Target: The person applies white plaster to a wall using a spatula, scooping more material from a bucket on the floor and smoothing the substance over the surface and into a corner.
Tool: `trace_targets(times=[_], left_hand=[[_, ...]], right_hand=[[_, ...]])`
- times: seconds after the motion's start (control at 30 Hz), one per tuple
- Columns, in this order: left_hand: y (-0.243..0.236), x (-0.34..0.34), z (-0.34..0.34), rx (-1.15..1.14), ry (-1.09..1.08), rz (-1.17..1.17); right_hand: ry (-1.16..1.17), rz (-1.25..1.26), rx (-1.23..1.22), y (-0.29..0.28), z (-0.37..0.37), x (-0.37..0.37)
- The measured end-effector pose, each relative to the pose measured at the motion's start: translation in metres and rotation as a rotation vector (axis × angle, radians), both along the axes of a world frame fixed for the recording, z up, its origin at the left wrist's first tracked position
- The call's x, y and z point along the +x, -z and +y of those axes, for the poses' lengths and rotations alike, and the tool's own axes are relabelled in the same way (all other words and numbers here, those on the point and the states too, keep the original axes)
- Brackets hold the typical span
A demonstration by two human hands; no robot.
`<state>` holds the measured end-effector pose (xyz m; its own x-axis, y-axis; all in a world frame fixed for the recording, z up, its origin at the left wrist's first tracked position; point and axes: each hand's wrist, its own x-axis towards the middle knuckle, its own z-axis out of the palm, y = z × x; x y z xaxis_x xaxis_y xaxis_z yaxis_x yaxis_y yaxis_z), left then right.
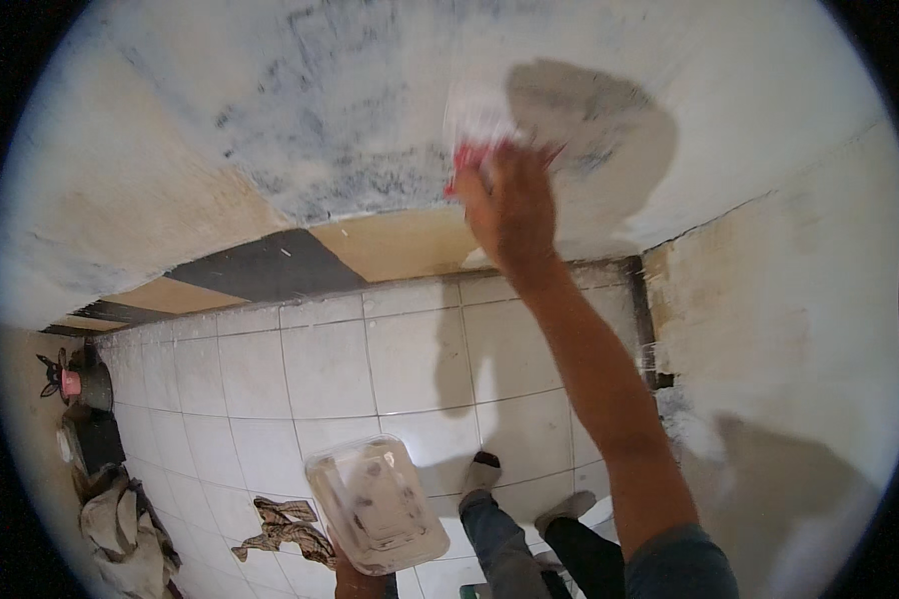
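My right hand, arm stretched up and forward, grips a red scraper, blurred by motion. The tool presses against the wall, which carries white smears over grey-black patches. A fresh white streak shows just above it. Low in the picture my left hand holds a clear plastic tub from beneath at its near end. Whitish paste residue and a few darker marks show inside the tub. Most of the left fingers are hidden under it.
Black and tan painted stripes run along the wall's foot above white floor tiles. A patterned cloth lies left of the tub. At far left are a dark pot and a crumpled pale cloth. Another wall rises at right.
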<state>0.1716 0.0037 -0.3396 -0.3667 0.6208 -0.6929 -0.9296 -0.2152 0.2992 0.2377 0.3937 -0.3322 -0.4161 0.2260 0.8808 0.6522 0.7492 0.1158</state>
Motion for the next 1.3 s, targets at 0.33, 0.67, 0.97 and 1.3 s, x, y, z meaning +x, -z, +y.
trace_targets(times=[0.33, 0.67, 0.97, 1.3], left_hand=[[0.071, -0.01, 0.015, 0.054, -0.02, -0.051], [0.101, -0.069, 0.026, 0.155, 0.015, 0.284], [-0.002, -0.123, -0.006, 0.099, 0.086, 0.262], [-0.236, -0.157, -0.063, 0.386, 0.32, 0.148]], right_hand=[[-0.175, -0.066, -0.248, 0.135, -0.069, 0.017], [0.047, -0.19, -0.89, 0.255, -0.179, 0.064], [-0.205, 1.089, -1.42, -0.063, -0.295, 0.008], [-0.234, 0.09, -1.054, -0.288, -0.355, -0.093]])
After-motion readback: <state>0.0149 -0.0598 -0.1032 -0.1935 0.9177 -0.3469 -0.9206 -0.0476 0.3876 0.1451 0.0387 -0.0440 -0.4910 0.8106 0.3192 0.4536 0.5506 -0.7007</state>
